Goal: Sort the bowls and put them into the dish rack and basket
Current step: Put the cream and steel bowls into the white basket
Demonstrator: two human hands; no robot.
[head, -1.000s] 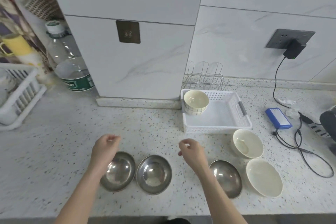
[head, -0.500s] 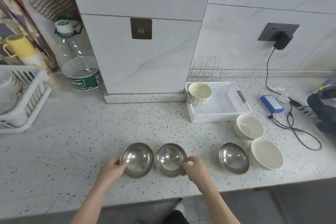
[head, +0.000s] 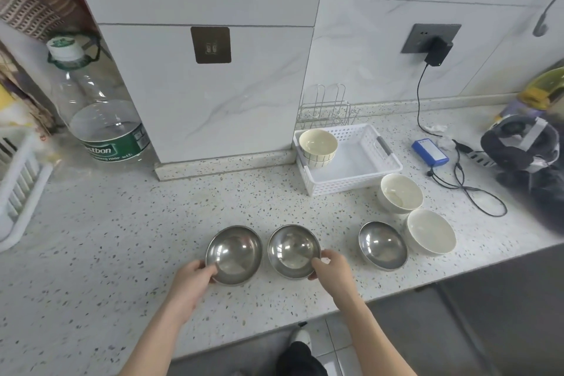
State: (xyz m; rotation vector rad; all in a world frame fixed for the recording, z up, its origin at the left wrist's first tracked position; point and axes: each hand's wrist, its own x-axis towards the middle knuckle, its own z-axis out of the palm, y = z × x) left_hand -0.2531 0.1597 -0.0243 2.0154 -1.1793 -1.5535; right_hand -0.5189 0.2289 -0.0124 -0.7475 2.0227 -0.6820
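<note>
Both hands on steel bowls at the counter point(head: 122, 238) edge
My left hand point(head: 192, 279) grips the left steel bowl point(head: 234, 253), my right hand point(head: 331, 265) pinches the middle steel bowl point(head: 293, 250); white basket point(head: 351, 183) behind holds one striped bowl point(head: 318, 146)

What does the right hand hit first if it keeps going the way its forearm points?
The right hand already grips the middle steel bowl at its near-right rim. It points up-left, so past that bowl the line looks free across bare countertop toward the tiled pillar, though depth is unclear.
</note>
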